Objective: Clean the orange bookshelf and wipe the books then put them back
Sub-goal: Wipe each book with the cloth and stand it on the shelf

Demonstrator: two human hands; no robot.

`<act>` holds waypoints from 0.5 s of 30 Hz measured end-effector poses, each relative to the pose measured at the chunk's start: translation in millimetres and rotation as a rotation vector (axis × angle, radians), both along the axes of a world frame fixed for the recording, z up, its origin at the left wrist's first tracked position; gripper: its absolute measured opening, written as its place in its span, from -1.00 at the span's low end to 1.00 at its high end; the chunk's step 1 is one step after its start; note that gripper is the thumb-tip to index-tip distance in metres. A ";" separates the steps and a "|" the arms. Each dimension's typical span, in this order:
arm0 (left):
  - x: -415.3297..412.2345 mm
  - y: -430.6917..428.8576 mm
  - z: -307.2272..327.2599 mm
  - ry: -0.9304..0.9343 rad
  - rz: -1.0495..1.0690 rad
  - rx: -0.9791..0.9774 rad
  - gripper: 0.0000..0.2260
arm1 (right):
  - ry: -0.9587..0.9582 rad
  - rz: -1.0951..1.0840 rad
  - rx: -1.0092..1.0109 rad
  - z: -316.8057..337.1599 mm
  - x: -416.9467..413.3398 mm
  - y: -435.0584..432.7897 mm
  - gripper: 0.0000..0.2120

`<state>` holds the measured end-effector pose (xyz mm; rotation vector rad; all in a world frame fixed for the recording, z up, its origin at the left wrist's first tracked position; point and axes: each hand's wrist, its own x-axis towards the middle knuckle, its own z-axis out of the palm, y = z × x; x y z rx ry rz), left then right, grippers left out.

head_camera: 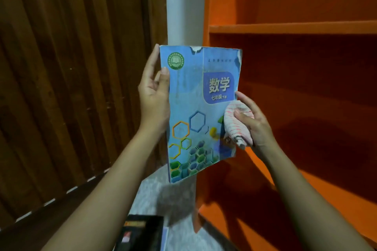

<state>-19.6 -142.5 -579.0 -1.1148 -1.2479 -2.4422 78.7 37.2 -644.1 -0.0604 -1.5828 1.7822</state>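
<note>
You are in the wiping step: the blue maths book (195, 112) is held upright in the air in front of you, its cover facing you, just off the left upright of the orange bookshelf (285, 26), which fills the view from one o'clock round to five o'clock. Your left hand (154, 96) grips the spine edge at nine o'clock of the cover, thumb on the front and the other fingers (152, 61) wrapped behind. Your right hand (253, 120) clutches a bunched striped cloth (237, 126) and presses it on the cover at about four o'clock, near the fore-edge. The cover looks streaked and worn (the top edge is torn), so the next move likely calls for light strokes across to the nine o'clock side and up to twelve, with the left grip firm enough that the book does not twist, then a turn to do the back. The shelves in view hold no books, so shelving comes after. Hidden: the back cover, the fingers behind it, and most of the cloth inside your palm. A dark book (140, 232) on the floor at six o'clock is cut off by the frame, and its title is unreadable; whether more books wait there, you cannot tell.
</note>
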 end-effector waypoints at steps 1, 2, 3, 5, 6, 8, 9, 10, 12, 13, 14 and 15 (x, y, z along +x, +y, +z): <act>-3.3 12.5 -1.6 0.010 0.017 -0.009 -0.62 | -0.003 -0.045 0.024 -0.8 -3.2 10.6 -0.55; -6.7 24.7 -4.3 0.018 0.033 -0.023 -0.62 | -0.007 -0.090 0.043 -2.8 -6.6 20.5 -0.55; -8.7 34.8 -8.4 0.025 0.044 -0.040 -0.62 | -0.013 -0.130 0.050 -6.0 -10.0 27.6 -0.54; -13.1 55.0 -17.6 0.038 0.063 -0.078 -0.61 | -0.004 -0.195 0.054 -12.4 -19.4 43.8 -0.52; -13.6 62.9 -21.3 0.052 0.078 -0.106 -0.61 | 0.010 -0.206 0.054 -14.7 -24.3 50.2 -0.51; -18.2 77.5 -28.5 0.092 0.117 -0.174 -0.60 | 0.051 -0.221 0.015 -19.1 -36.9 63.0 -0.49; -20.8 82.9 -31.2 0.106 0.125 -0.194 -0.60 | 0.074 -0.219 -0.001 -21.4 -42.2 67.1 -0.49; -23.4 86.3 -33.4 0.116 0.124 -0.202 -0.60 | 0.096 -0.222 -0.016 -23.8 -47.0 69.6 -0.42; -30.1 91.9 -37.0 0.148 0.126 -0.213 -0.60 | 0.090 -0.239 -0.030 -27.7 -52.3 73.5 -0.19; -31.7 93.9 -37.6 0.167 0.123 -0.213 -0.59 | 0.089 -0.255 -0.026 -31.3 -55.2 76.5 -0.23; -33.4 95.9 -38.0 0.182 0.113 -0.208 -0.57 | 0.096 -0.276 -0.021 -34.7 -58.1 80.1 -0.34; -35.0 98.8 -38.6 0.199 0.105 -0.202 -0.56 | 0.113 -0.287 -0.019 -37.5 -61.0 83.9 -0.44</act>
